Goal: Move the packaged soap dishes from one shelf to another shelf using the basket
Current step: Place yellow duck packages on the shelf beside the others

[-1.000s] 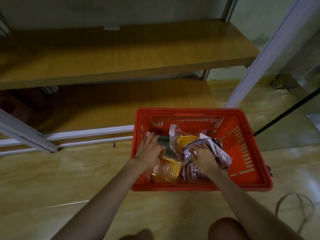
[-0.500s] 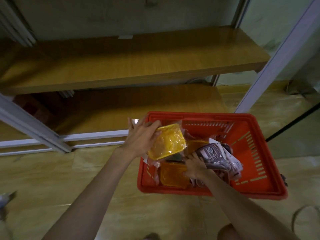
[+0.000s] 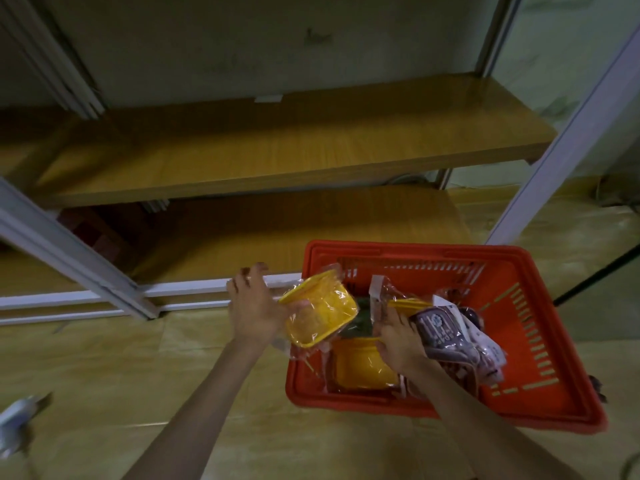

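Gripping a yellow dish (image 3: 320,311) by its wrapper, the left hand (image 3: 254,306) holds it over the basket's (image 3: 540,344) left rim, likely bound for the shelf (image 3: 277,150) beyond. The right hand (image 3: 398,337) curls around a dark pack (image 3: 446,336) inside the basket, among the other dishes.

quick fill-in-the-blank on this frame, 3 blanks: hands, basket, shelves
1. The left hand holds a packaged soap dish coloured ____.
2. The right hand grips a dark packaged soap dish over the ____ basket.
3. The basket stands on the ____, in front of the wooden shelves.

Missing words: yellow; red; floor
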`<state>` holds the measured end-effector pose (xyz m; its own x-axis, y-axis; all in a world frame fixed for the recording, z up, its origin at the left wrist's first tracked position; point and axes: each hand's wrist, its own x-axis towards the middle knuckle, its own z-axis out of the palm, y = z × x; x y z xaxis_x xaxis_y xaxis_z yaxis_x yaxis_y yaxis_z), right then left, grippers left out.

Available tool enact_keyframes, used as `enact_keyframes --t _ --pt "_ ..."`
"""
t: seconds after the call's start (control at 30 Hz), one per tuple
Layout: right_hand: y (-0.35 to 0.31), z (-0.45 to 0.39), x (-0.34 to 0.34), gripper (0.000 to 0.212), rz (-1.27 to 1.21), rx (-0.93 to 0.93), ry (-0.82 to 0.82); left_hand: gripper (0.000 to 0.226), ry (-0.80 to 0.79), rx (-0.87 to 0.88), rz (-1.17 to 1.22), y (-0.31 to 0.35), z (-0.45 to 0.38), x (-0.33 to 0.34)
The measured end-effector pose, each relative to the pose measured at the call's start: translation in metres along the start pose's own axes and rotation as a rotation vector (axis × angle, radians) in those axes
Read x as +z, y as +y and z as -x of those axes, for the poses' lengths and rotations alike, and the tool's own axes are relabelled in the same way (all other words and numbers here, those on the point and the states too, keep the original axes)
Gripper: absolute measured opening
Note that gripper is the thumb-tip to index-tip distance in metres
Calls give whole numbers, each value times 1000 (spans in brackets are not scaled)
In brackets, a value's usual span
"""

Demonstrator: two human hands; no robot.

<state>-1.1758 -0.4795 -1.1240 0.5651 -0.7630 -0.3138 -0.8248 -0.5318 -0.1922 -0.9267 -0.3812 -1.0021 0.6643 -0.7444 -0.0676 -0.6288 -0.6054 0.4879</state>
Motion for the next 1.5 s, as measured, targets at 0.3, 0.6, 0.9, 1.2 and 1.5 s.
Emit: enact_keyframes --t 0.3,0.6,0.9,1.2,1.5 --pt "3 3 -20 15 -523 18 235 99 -384 -673 969 -20 0 1" --pt "4 12 -75 31 -1172 290 146 46 -473 -589 1093 -1 15 -34" --pt "-17 103 -255 46 -1517 486 3 53 -520 -455 1175 89 47 -203" --pt "-86 207 -526 120 -1846 389 -161 72 -749 -475 1022 182 88 -413" --pt "-150 296 -766 57 -1791 312 -102 72 -458 -271 1180 313 124 -654"
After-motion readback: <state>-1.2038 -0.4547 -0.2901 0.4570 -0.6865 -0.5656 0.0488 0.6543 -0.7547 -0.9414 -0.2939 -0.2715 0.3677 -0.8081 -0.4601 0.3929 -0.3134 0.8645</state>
